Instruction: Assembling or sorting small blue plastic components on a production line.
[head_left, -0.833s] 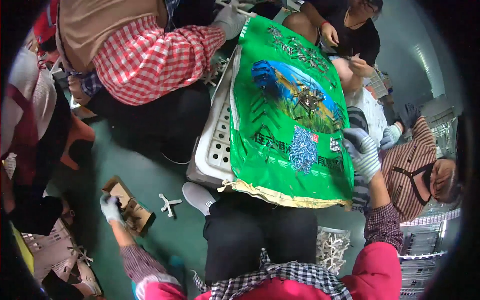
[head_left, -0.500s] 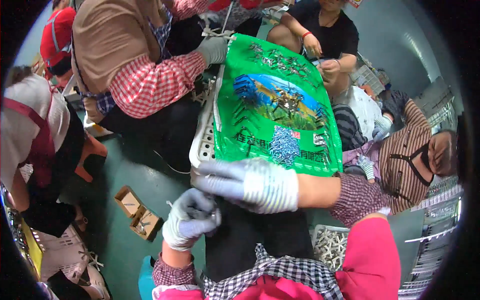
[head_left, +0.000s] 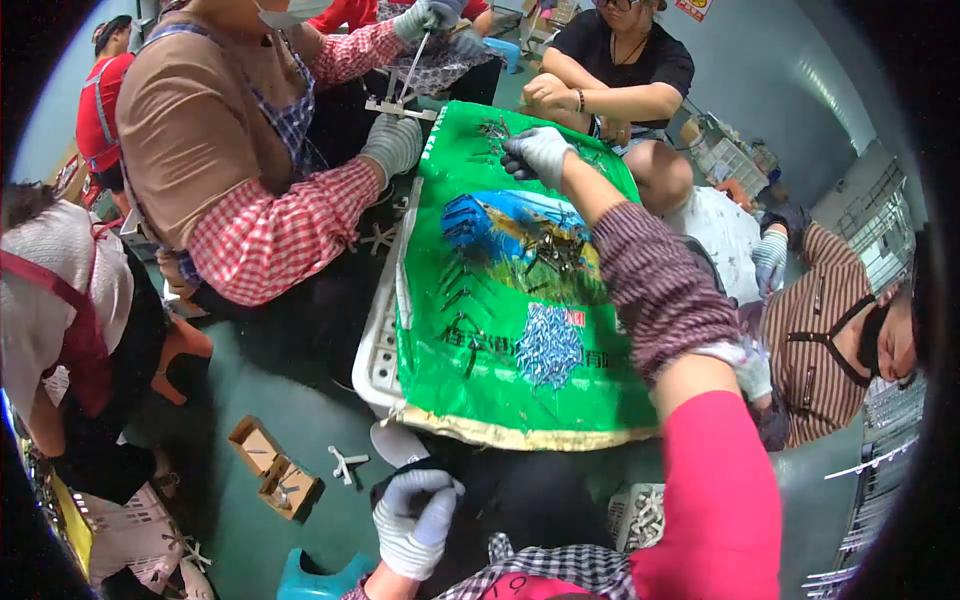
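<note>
My right hand [head_left: 540,157], in a white glove with dark fingertips, reaches to the far part of a green printed sack [head_left: 425,375]. Its curled fingers are at the small dark metal pieces [head_left: 493,127] there; whether one is between them I cannot tell by sight. Low in front of my lap, my left hand [head_left: 415,520] is gloved too, thumb and fingers curled together. Anything in it is hidden. On the sack's near half lies a heap of small blue-and-silver pieces [head_left: 550,347]. More dark pieces [head_left: 562,252] lie mid-sack, with thin dark rods [head_left: 465,290] along its left side.
A white perforated crate [head_left: 378,355] supports the sack. On the floor are an open cardboard box [head_left: 275,468], a white branched bracket [head_left: 347,466] and a teal stool [head_left: 322,577]. Beside my right thigh stands a bin of white parts [head_left: 640,515]. Co-workers sit left, right and opposite.
My right hand has gone from above my left hand to the sack's far end. My left hand has dropped toward my lap. The co-worker at left now holds a tool upright over a white bracket.
</note>
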